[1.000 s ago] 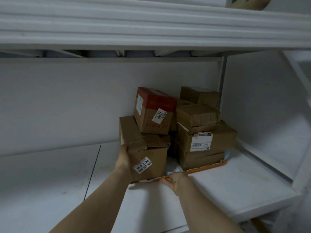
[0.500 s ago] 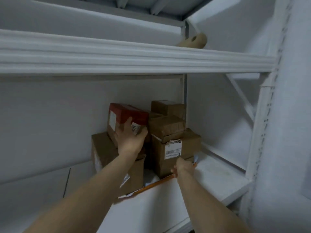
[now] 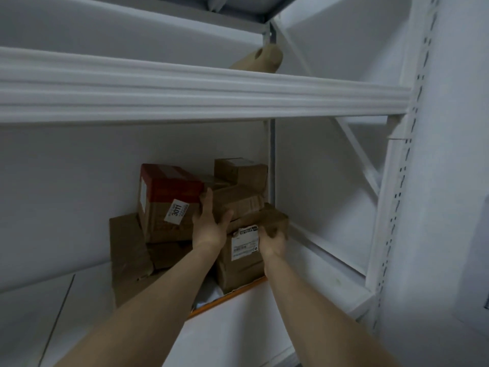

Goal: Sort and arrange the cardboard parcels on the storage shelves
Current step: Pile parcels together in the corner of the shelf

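Both hands on the parcel pile at the shelf's back right corner.
Left hand (image 3: 210,229) lies spread against the small middle box (image 3: 238,200); right hand (image 3: 274,241) grips the labelled box (image 3: 244,256) at its top corner. Pile is crooked — red-topped box (image 3: 166,202) sits askew on a tilted one (image 3: 127,256) — so sorting looks barely begun.
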`<action>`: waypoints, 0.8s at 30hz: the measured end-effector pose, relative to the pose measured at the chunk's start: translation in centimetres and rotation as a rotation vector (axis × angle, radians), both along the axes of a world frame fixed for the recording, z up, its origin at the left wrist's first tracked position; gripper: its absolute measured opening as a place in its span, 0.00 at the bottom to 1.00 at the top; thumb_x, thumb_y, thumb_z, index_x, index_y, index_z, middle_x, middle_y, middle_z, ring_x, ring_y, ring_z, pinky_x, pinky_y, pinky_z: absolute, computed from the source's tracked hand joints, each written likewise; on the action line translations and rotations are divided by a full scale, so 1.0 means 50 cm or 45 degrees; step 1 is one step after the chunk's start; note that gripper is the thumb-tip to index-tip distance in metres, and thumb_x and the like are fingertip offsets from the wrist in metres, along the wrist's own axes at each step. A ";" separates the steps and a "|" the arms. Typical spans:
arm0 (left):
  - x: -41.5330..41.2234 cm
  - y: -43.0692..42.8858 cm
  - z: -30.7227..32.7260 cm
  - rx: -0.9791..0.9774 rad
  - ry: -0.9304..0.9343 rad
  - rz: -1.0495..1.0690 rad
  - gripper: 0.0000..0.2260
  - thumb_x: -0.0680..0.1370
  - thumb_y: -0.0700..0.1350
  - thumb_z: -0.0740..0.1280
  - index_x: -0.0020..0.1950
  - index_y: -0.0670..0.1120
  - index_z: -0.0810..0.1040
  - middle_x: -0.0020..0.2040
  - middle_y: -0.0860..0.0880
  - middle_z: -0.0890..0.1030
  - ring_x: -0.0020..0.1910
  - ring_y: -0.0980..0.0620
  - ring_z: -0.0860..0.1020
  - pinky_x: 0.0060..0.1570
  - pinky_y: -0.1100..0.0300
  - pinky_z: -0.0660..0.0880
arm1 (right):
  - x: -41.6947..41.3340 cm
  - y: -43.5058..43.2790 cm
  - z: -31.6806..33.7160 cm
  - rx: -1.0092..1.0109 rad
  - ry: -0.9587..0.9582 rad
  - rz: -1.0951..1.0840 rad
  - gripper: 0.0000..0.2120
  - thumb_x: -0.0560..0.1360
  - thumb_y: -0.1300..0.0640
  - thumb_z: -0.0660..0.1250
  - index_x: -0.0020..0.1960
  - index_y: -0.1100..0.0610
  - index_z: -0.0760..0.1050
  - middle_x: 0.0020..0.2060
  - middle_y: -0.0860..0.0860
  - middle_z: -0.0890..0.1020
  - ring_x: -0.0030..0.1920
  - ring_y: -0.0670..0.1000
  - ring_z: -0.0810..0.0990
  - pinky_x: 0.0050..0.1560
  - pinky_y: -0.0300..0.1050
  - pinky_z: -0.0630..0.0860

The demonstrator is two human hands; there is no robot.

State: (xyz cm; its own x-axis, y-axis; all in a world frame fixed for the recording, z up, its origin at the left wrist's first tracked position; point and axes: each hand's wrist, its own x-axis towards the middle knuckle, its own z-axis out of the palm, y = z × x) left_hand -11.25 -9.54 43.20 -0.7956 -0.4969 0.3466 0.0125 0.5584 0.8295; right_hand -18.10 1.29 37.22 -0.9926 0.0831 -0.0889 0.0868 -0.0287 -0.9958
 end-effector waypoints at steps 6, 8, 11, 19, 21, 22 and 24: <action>-0.007 -0.003 -0.005 0.014 0.009 -0.009 0.29 0.81 0.50 0.61 0.77 0.58 0.50 0.76 0.46 0.61 0.72 0.44 0.63 0.68 0.53 0.63 | -0.015 -0.010 -0.006 0.071 -0.025 0.009 0.25 0.76 0.47 0.67 0.69 0.57 0.67 0.63 0.58 0.76 0.63 0.60 0.75 0.65 0.57 0.71; -0.006 -0.003 -0.001 0.026 -0.008 -0.018 0.29 0.81 0.50 0.60 0.78 0.57 0.48 0.76 0.46 0.61 0.73 0.44 0.63 0.68 0.54 0.63 | -0.017 -0.010 -0.005 0.083 -0.037 0.012 0.25 0.77 0.48 0.67 0.69 0.58 0.67 0.63 0.58 0.76 0.63 0.61 0.75 0.65 0.56 0.71; -0.001 -0.003 0.003 0.051 -0.009 -0.011 0.31 0.81 0.51 0.59 0.78 0.55 0.45 0.77 0.47 0.58 0.74 0.44 0.61 0.69 0.53 0.62 | -0.016 -0.005 -0.005 0.054 -0.078 -0.002 0.25 0.76 0.49 0.66 0.69 0.59 0.67 0.62 0.58 0.77 0.62 0.61 0.76 0.64 0.55 0.72; 0.015 -0.014 0.003 0.226 0.061 -0.043 0.36 0.78 0.54 0.65 0.79 0.52 0.47 0.76 0.49 0.60 0.75 0.47 0.60 0.71 0.56 0.59 | 0.007 -0.003 -0.004 -0.061 -0.081 -0.137 0.26 0.68 0.49 0.64 0.63 0.61 0.71 0.57 0.58 0.80 0.54 0.61 0.79 0.58 0.54 0.77; 0.015 -0.016 0.005 0.282 0.066 -0.040 0.35 0.77 0.56 0.64 0.79 0.52 0.49 0.76 0.48 0.61 0.74 0.46 0.61 0.71 0.54 0.59 | 0.035 0.013 0.025 0.038 0.020 -0.287 0.18 0.77 0.56 0.62 0.65 0.62 0.71 0.59 0.59 0.77 0.58 0.60 0.77 0.56 0.48 0.72; 0.013 -0.017 0.006 0.302 0.056 -0.021 0.34 0.78 0.58 0.63 0.79 0.51 0.51 0.76 0.48 0.62 0.74 0.45 0.62 0.71 0.53 0.60 | 0.042 0.021 0.035 0.098 0.090 -0.348 0.16 0.79 0.57 0.59 0.65 0.62 0.71 0.60 0.59 0.76 0.60 0.60 0.75 0.55 0.47 0.69; 0.010 -0.018 0.011 0.294 0.017 0.015 0.30 0.79 0.60 0.59 0.77 0.48 0.58 0.73 0.46 0.66 0.71 0.43 0.65 0.70 0.50 0.64 | 0.049 0.028 0.058 0.183 0.236 -0.347 0.17 0.82 0.55 0.54 0.66 0.61 0.71 0.63 0.59 0.72 0.62 0.58 0.72 0.58 0.48 0.66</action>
